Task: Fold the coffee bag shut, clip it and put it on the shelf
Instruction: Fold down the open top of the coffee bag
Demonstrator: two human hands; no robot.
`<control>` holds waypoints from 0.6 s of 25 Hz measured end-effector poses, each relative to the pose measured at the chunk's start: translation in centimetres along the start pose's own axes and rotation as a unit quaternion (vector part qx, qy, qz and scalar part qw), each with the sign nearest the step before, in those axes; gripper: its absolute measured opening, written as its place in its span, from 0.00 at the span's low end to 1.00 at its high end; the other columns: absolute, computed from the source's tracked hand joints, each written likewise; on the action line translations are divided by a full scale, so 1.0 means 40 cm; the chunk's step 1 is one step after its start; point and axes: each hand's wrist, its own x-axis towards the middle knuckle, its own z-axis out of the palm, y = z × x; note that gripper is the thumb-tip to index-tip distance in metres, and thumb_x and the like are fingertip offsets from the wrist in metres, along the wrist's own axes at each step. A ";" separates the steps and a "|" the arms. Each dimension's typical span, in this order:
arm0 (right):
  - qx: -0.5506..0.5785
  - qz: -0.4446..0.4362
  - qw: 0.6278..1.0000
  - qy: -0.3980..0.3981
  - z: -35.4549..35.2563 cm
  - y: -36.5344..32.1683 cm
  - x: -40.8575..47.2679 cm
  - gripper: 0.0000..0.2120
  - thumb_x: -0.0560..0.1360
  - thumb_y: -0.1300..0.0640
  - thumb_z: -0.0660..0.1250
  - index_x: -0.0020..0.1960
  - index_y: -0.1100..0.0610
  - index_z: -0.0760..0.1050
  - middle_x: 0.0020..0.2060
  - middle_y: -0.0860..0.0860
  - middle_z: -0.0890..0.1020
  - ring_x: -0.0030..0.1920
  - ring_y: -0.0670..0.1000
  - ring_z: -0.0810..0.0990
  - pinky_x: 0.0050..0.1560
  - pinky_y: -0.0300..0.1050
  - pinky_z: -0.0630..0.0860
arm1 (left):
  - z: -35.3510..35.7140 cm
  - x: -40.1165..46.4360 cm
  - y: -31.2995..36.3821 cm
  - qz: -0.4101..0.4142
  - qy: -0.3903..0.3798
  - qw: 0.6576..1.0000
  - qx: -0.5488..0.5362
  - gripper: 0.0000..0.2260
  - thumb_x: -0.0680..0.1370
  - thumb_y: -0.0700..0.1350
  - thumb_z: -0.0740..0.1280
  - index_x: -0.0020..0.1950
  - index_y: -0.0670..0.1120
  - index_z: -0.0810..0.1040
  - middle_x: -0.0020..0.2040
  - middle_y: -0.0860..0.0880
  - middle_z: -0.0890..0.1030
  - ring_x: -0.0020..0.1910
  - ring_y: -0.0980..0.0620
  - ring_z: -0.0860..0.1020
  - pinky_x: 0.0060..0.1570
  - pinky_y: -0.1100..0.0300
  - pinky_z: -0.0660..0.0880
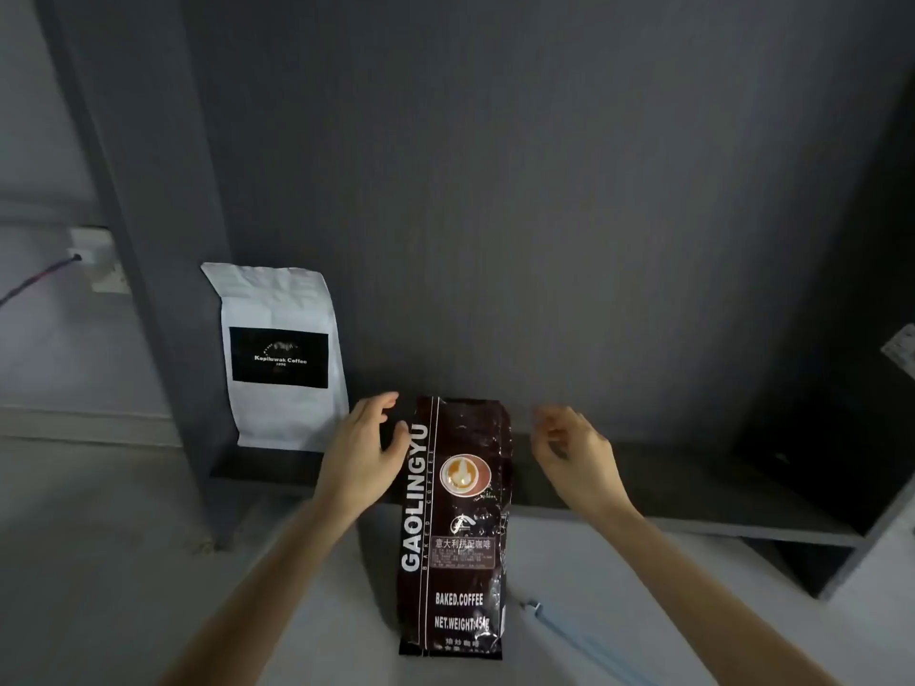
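Note:
A tall dark brown coffee bag (pixel 455 527) with white "GAOLINGYU" lettering stands upright on the white surface in front of me. Its top edge is unfolded. My left hand (pixel 364 450) is open just left of the bag's top, the thumb touching or nearly touching its edge. My right hand (pixel 574 450) hovers to the right of the top, fingers loosely curled, holding nothing and apart from the bag. A pale blue bag clip (pixel 569 631) lies on the surface to the bag's lower right. The dark shelf (pixel 668 492) runs behind the bag.
A white coffee bag (pixel 282 358) with a black label stands at the shelf's left end against a dark upright post (pixel 148 269). A wall socket (pixel 96 259) with a cable sits at far left. A dark panel forms the shelf's back.

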 end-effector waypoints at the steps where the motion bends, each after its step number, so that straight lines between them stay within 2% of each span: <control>1: 0.004 0.010 1.000 -0.004 0.008 0.008 -0.001 0.13 0.72 0.63 0.62 0.57 0.59 0.73 0.51 0.57 0.80 0.47 0.49 0.77 0.50 0.38 0.70 | 0.008 0.000 -0.007 -0.012 -0.005 1.000 -0.005 0.18 0.76 0.42 0.61 0.66 0.41 0.66 0.64 0.42 0.74 0.60 0.47 0.74 0.58 0.53 0.70; 3: 0.014 0.023 1.000 -0.013 0.028 0.025 -0.005 0.12 0.72 0.63 0.62 0.55 0.60 0.74 0.48 0.56 0.81 0.45 0.48 0.77 0.45 0.31 0.70 | 0.031 -0.007 -0.026 -0.019 -0.012 1.000 -0.019 0.19 0.76 0.42 0.61 0.67 0.42 0.65 0.64 0.43 0.74 0.61 0.47 0.73 0.60 0.50 0.72; 5: 0.024 0.044 0.998 -0.027 0.054 0.038 -0.014 0.10 0.73 0.63 0.62 0.54 0.61 0.75 0.44 0.55 0.82 0.43 0.48 0.77 0.37 0.21 0.68 | 0.053 -0.016 -0.038 -0.032 -0.035 0.998 -0.030 0.19 0.76 0.42 0.60 0.67 0.42 0.64 0.63 0.43 0.74 0.59 0.47 0.74 0.59 0.47 0.73; 7: 0.037 0.061 0.997 -0.025 0.077 0.048 -0.016 0.10 0.73 0.62 0.63 0.54 0.61 0.76 0.44 0.56 0.83 0.43 0.49 0.78 0.35 0.17 0.67 | 0.074 -0.026 -0.048 -0.043 -0.038 0.997 -0.051 0.17 0.77 0.41 0.59 0.65 0.41 0.66 0.62 0.42 0.75 0.57 0.47 0.76 0.57 0.47 0.74; 11: 0.065 0.103 0.992 -0.027 0.111 0.055 -0.023 0.12 0.73 0.60 0.63 0.55 0.60 0.76 0.47 0.57 0.83 0.44 0.48 0.77 0.35 0.19 0.68 | 0.094 -0.052 -0.046 -0.064 -0.051 0.993 -0.090 0.15 0.77 0.40 0.58 0.64 0.41 0.68 0.59 0.41 0.77 0.52 0.47 0.77 0.51 0.55 0.75; 13: 0.089 0.125 0.988 -0.024 0.120 0.058 -0.032 0.12 0.73 0.60 0.64 0.56 0.60 0.75 0.48 0.57 0.83 0.44 0.48 0.77 0.37 0.27 0.68 | 0.097 -0.061 -0.048 -0.082 -0.053 0.990 -0.105 0.16 0.77 0.41 0.59 0.65 0.41 0.67 0.59 0.41 0.77 0.52 0.46 0.78 0.49 0.57 0.74; 15: 0.111 0.143 0.983 -0.025 0.125 0.058 -0.043 0.13 0.73 0.60 0.64 0.56 0.61 0.75 0.47 0.56 0.83 0.45 0.49 0.77 0.45 0.35 0.69 | 0.099 -0.068 -0.051 -0.099 -0.047 0.987 -0.114 0.16 0.77 0.42 0.60 0.64 0.42 0.69 0.58 0.41 0.78 0.52 0.46 0.78 0.49 0.58 0.73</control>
